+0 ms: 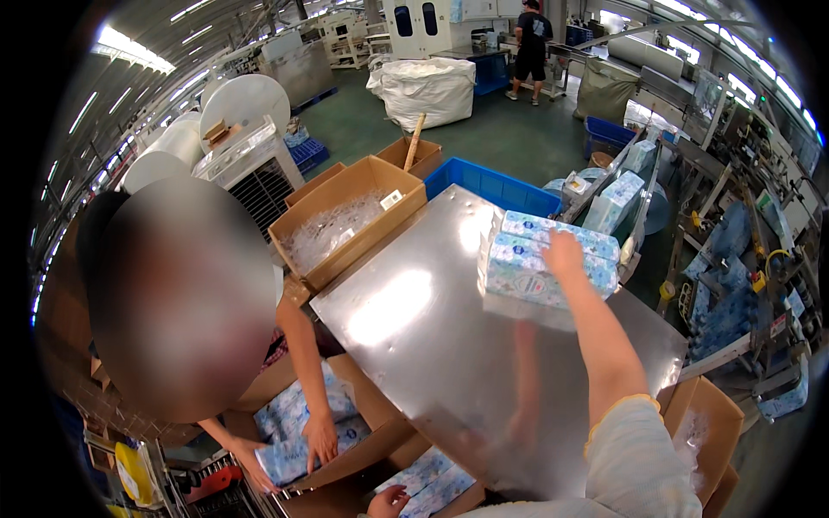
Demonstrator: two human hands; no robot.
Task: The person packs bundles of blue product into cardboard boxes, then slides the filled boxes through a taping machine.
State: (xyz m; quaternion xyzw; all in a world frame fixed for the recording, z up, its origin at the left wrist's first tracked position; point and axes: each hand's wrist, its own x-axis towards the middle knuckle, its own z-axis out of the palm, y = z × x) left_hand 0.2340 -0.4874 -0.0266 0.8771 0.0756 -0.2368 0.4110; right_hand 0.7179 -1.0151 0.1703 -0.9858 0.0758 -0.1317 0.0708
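I rest the right hand (565, 254), fingers slightly bent, on two blue-and-white wrapped tissue packs (527, 278) atop the metal worktop (449, 354); I cannot tell whether it grips. Beyond it stands a blue crate (488, 180). My left hand (390, 502), partly curled, is beside packed bundles (429, 483); its hold is unclear. Leftward, a co-worker's hand (321, 440) touches a similar pack (287, 462).

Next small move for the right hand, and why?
Probably draw the blue floral tissue packs closer: the right hand is already on them, arm outstretched across the metal table, while the left hand is away from them, low in view.
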